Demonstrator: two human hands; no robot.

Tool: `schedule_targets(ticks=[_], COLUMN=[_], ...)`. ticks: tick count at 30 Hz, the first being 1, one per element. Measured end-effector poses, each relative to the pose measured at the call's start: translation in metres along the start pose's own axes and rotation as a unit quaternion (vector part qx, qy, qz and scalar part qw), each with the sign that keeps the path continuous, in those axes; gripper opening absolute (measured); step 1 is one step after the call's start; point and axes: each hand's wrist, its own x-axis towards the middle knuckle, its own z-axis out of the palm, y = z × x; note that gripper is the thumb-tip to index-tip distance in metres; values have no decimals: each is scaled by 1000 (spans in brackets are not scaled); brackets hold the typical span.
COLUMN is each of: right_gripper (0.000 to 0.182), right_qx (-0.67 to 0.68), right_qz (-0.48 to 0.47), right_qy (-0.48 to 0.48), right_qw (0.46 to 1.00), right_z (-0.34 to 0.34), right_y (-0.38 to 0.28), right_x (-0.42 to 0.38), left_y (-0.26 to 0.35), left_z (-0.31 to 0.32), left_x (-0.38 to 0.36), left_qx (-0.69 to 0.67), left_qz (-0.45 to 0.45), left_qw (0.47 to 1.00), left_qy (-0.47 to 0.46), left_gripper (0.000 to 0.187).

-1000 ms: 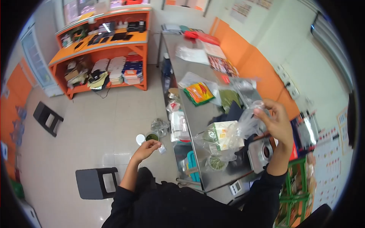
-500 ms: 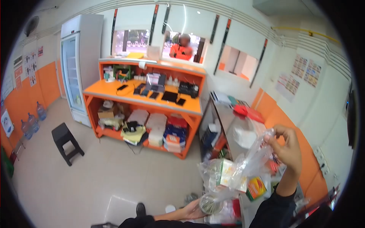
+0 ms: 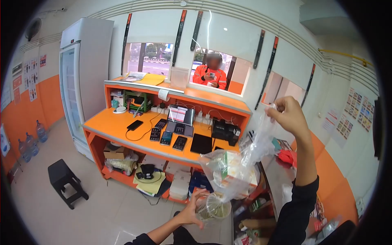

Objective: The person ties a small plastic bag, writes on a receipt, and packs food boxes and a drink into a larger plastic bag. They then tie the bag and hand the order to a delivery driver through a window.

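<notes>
High on the right, my right hand (image 3: pixel 290 117) pinches the gathered neck of a clear plastic bag (image 3: pixel 256 143). A white box with green and orange print (image 3: pixel 232 166) shows through the bag, which hangs in front of the counter edge. Below it, my left hand (image 3: pixel 188 212) has its fingers curved round the side of a clear plastic cup (image 3: pixel 217 209) with greenish contents. Thin clear plastic is bunched over the cup's top, right under the bag.
Ahead stands an orange counter (image 3: pixel 107 130) with several phones, a laptop (image 3: pixel 181 116) and a black printer (image 3: pixel 226 132). A person in an orange jacket (image 3: pixel 210 76) is at the window. A black stool (image 3: pixel 64 174) stands left; a metal side table (image 3: pixel 278 181) runs along the right.
Both hands have risen with the bag and cup, from over the side table toward the counter. The view has come closer to the counter. The person at the window now holds up a phone.
</notes>
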Motion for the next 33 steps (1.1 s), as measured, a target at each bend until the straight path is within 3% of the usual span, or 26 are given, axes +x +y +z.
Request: schedule_targets(ticks=[2,3,5,7,10,12,15,19,21,24,25,27,29,31,33], right_gripper=[25,25,26,27,24,26,23,21,22,20,19,19,17,16,16], right_qx=[-28,-26,-15,-11,-60,-28,-121,-44,26,23,-14,-84,-115,-122,-100], right_qz=[-11,-15,-43,-66,-41,-49,-55,-54,2,28,-67,-153,-131,-108,-121], right_qy=[26,21,3,41,3,14,70,130,137,106,165,229,224,221,242], right_qw=[999,999,999,997,997,998,989,989,990,994,984,958,959,962,958], right_z=[35,55,74,90,115,140,166,217,244,290,321,338,360,376,396], right_y=[24,40,67,98,141,184,223,283,304,351,395,436,428,438,459], right_x=[58,82,144,213,304,361,424,499,532,581,608,629,626,629,636], left_y=[-4,-19,-47,-82,-98,-94,-93,-121,-133,-164,-179,-220,-238,-246,-259], left_z=[-28,-39,-64,-112,-144,-171,-206,-269,-288,-330,-338,-369,-389,-396,-407], left_x=[63,94,156,230,334,398,501,615,661,704,726,761,781,795,812], left_qx=[299,262,241,284,21,93,99,301,310,319,313,310,311,387,349], left_qz=[-32,-67,-56,15,41,74,127,156,117,79,68,92,103,12,6], left_qw=[954,963,968,958,999,992,985,933,933,929,930,934,934,905,921], left_qy=[-18,14,30,24,16,42,53,121,142,173,179,152,140,178,173], left_gripper=[117,100,94,82,92,97,99,79,78,76,76,77,77,79,78])
